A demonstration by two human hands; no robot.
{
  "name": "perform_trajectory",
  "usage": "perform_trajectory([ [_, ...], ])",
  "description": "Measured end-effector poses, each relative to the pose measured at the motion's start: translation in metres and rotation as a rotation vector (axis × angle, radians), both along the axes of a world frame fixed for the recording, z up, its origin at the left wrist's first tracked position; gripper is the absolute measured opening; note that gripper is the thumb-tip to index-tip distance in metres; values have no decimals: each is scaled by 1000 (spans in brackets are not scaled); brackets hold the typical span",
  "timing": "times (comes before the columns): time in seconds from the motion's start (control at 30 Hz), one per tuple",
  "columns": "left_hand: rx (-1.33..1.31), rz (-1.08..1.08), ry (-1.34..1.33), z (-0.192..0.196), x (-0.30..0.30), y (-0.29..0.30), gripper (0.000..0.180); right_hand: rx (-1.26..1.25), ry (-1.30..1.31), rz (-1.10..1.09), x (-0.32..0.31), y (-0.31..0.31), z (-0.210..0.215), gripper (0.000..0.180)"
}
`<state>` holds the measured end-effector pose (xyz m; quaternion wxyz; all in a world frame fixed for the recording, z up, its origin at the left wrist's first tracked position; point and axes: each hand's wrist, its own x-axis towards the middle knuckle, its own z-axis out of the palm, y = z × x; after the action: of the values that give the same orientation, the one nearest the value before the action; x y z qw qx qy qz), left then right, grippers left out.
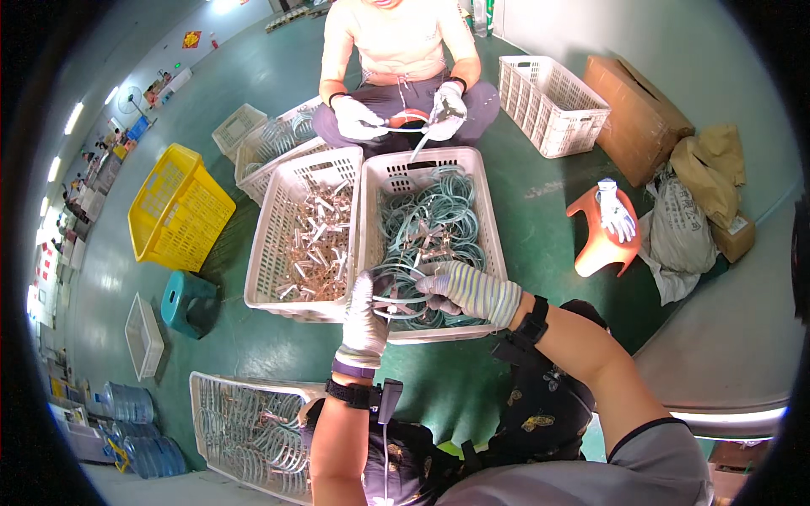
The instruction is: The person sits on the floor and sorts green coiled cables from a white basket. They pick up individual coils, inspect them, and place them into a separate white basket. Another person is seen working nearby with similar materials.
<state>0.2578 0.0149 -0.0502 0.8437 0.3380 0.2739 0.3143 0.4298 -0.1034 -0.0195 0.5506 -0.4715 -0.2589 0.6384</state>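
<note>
My left hand, in a striped work glove, is closed around one side of a coil of pale teal tubing. From the other side my right hand, gloved alike, pinches the tubing between thumb and fingers. Both hands are over the near end of a white crate full of tangled teal tubing coils, some with small pinkish-white pieces. Left of it stands a second white crate with many small white pieces on thin copper-coloured strands.
Opposite, a seated co-worker's gloved hands hold tubing. At left are a yellow basket and a teal stool. A crate of coils stands near my left side. At right are an orange stool with gloves and a cardboard box.
</note>
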Motion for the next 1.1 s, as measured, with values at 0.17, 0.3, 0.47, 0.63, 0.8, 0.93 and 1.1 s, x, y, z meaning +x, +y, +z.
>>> perform_trajectory([
  [0.17,-20,42,14,-4,2,1,59,19,-11,67,6,5,-18,16],
  [0.3,93,37,39,-5,-4,10,60,-95,-144,-46,18,10,-6,18],
  [0.47,116,131,-6,8,-14,22,58,-248,-622,-72,61,39,-82,24],
  [0.63,63,181,-45,21,-29,28,56,-238,-1272,542,33,41,-159,36],
  [0.8,104,119,-55,28,-23,25,61,-305,-1461,728,16,35,-210,32],
  [0.93,167,81,-32,28,-31,33,74,-311,-1684,404,12,46,-178,19],
  [1.1,186,142,-54,14,-24,39,89,-160,-1574,21,21,50,-72,34],
])
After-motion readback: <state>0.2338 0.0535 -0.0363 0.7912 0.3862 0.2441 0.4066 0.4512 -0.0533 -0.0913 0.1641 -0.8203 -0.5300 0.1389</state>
